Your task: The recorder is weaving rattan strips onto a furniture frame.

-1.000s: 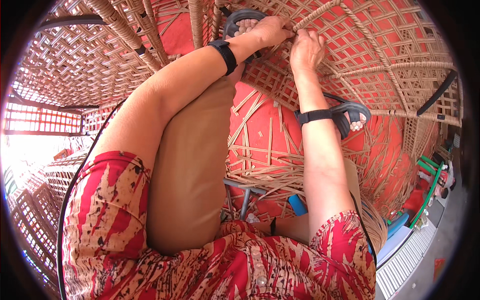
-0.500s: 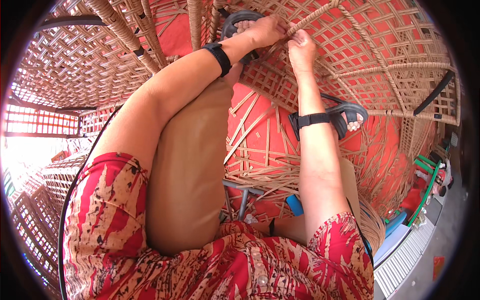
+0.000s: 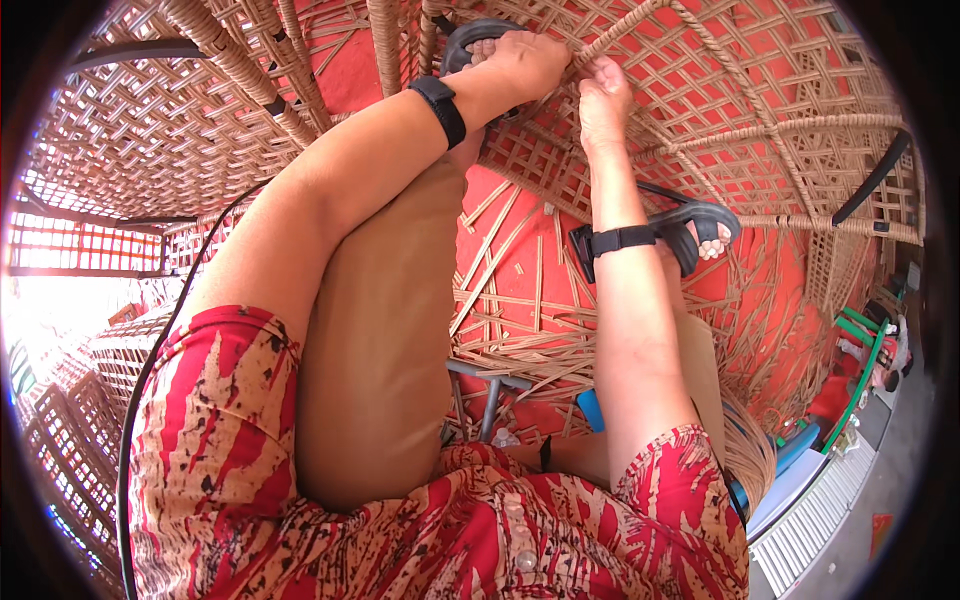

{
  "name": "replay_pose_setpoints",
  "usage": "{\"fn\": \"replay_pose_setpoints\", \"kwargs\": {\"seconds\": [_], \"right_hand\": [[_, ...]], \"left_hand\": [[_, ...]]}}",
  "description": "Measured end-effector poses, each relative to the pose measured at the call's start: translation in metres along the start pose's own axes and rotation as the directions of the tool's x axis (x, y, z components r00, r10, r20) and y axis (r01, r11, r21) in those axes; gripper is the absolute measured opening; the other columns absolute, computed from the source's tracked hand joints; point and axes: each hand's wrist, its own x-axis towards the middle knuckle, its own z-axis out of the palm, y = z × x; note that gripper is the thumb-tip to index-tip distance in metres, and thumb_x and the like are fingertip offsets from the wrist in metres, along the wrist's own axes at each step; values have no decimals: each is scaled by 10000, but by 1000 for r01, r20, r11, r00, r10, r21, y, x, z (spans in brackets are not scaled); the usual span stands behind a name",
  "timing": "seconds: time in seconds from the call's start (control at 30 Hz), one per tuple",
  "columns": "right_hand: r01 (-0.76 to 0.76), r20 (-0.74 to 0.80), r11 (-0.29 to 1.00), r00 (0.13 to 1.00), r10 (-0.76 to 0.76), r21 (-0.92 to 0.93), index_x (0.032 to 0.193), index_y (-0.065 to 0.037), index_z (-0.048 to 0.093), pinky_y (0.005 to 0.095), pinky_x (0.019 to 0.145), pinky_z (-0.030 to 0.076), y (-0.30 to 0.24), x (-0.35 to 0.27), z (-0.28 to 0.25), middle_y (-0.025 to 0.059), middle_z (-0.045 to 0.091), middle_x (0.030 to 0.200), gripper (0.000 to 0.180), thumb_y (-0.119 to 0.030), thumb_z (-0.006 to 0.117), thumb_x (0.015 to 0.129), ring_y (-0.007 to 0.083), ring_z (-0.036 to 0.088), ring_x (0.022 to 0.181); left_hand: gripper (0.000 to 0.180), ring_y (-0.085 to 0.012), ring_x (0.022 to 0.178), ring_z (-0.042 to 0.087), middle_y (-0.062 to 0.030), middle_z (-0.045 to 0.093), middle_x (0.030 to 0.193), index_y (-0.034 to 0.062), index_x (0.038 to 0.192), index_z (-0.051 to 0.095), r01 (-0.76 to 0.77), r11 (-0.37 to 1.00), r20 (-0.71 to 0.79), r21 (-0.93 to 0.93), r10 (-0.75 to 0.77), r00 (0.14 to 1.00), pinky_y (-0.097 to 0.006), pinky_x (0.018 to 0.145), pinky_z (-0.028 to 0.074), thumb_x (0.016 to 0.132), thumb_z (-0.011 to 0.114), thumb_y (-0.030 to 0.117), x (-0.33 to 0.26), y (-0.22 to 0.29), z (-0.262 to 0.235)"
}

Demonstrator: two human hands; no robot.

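Note:
A large woven wicker piece with cord-wrapped rods stands on the far right. My left hand is closed, its knuckles up and its fingertips hidden behind it, at the lower end of a wrapped rod. Just right of it, my right hand is also closed, its thumb against the same rod and its other fingers out of sight. Whether a thin strip runs between the two hands cannot be made out. Black straps circle both wrists. My feet, in dark sandals, rest around the wicker piece.
Another woven wicker piece rises at the far left. Cut tan strips litter the red ground sheet. A grey metal bar lies between my legs. Coiled tan cord sits at the right, near a green-rimmed object.
My left hand has turned and dropped slightly, its back now facing up and its fingers tucked farther under. The right hand stays at the rod, barely shifted.

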Motion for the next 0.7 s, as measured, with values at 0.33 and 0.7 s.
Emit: {"fn": "replay_pose_setpoints", "kwargs": {"seconds": [0.33, 0.7], "right_hand": [[-284, 100, 932, 945, 311, -224, 1123, -1, 635, 225, 549, 475, -5, -28, -7, 53, 668, 807, 330, -235, 660, 891, 98, 607, 619], [-262, 99, 958, 957, 274, -119, 1060, -1, 654, 229, 479, 414, 22, -21, -22, 49, 654, 725, 233, -165, 534, 946, 104, 576, 541]], "left_hand": [[345, -205, 743, 684, -118, 704, 789, 1, 905, 711, -550, 688, 811, -473, 584, 33, -366, 690, 532, 886, 581, 319, -72, 94, -36], [270, -319, 906, 670, -197, 679, 933, 70, 967, 693, 141, 949, 224, -281, -78, 972, -389, 784, 532, 744, 651, 217, -2, 15, 4]]}}
